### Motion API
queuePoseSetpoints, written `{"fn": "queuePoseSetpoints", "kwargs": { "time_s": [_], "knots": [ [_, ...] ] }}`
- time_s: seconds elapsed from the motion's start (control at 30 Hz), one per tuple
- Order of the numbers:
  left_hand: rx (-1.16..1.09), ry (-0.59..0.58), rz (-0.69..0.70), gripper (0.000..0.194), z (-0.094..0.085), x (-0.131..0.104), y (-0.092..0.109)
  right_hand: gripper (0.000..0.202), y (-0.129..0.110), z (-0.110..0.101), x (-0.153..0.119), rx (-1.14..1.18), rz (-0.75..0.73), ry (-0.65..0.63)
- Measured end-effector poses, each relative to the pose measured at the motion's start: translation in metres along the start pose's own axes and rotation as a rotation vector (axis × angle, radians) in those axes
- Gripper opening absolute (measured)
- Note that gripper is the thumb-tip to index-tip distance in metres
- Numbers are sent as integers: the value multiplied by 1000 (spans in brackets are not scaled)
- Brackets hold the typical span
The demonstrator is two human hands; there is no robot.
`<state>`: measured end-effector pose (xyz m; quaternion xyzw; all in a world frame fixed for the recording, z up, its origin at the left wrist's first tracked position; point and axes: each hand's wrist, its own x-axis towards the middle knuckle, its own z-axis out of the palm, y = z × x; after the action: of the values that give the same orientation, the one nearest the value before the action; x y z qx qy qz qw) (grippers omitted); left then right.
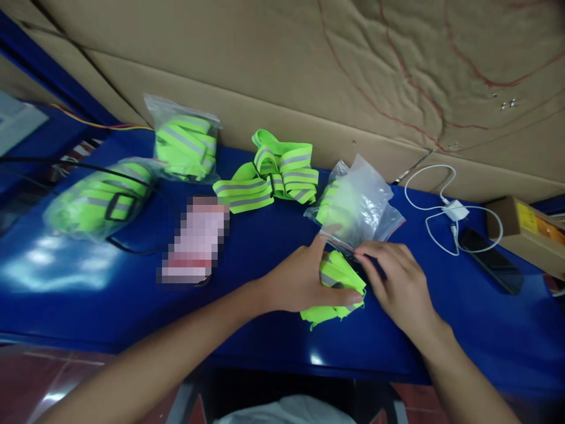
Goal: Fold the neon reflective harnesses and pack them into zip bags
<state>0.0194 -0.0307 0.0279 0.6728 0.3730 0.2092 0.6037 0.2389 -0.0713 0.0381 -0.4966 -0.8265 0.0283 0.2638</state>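
A folded bundle of neon yellow-green reflective strap (339, 277) lies near the table's front, with frayed ends. My left hand (304, 280) is around it, thumb across its front side and fingers at its back. Just behind is a clear zip bag (368, 197) with a red seal line, its edge overlapping the back of the bundle. My right hand (395, 280) pinches that edge between thumb and forefinger. More green strap (333, 203) shows at the bag's left side; whether it is inside this bag or another is unclear.
Loose green strap (282, 174) lies behind. Two filled bags (185, 141) (99, 203) and a pixelated phone (194, 241) are at left. A white charger (455, 210), dark phone (492, 262) and cardboard box (525, 227) sit right. A cardboard wall (265, 70) rises behind the blue table (256, 253).
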Motion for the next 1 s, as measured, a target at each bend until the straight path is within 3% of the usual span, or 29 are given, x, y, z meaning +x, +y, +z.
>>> {"fn": "queuePoseSetpoints", "kwargs": {
  "time_s": [0.1,0.17,0.3,0.37,0.53,0.7,0.87,1.0],
  "knots": [
    [-68,-21,-4,116,1,-1,0,16,4,2,0,-23,-46,-19],
    [-154,-3,9,111,1,-1,0,18,5,1,0,19,-61,-70],
    [-259,-15,96,66,-2,1,1,16,2,-3,2,108,-15,-118],
    [-242,-14,119,54,-5,2,2,14,0,-4,3,151,17,-103],
    [8,82,102,56,-7,3,2,12,-3,-5,2,211,156,17],
    [83,164,29,55,-4,4,0,15,-6,-5,-1,196,33,-114],
    [5,341,-44,66,-1,6,-5,19,-7,-4,-3,193,-6,-73],
    [-15,440,-14,69,-1,7,-9,26,-12,-6,-4,219,-43,-40]
  ]
}}
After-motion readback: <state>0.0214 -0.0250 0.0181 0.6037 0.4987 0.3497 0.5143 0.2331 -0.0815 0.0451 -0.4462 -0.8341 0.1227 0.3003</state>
